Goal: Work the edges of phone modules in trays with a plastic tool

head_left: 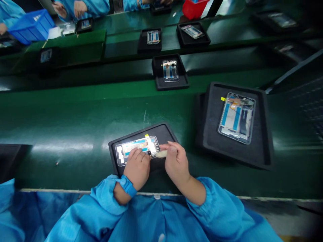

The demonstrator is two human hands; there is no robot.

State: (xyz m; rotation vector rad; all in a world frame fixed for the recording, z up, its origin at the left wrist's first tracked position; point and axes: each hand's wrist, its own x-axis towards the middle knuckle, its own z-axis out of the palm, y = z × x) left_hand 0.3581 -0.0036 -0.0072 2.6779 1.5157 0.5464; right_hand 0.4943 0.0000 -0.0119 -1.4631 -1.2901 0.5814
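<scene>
A phone frame (131, 146) with its inner parts showing lies in a shallow black tray (165, 132) on the green bench. Bright light glares off its right end, beside a yellow tab. My left hand (138, 168), with a blue band at the wrist, grips the phone's near edge, fingers over its middle. In my right hand (177, 163) is a pale, tapered pointed tool (161, 154), pinched between thumb and fingers. Its tip meets or hovers just over the phone's near right corner; contact cannot be made out.
To the right, stacked black trays (212, 141) carry another open phone (237, 117). Ahead sits a tray (173, 85) with a phone, and several more trays stand farther back. A blue bin (32, 27), a red bin (194, 9) and co-workers' hands (80, 8) are across the bench.
</scene>
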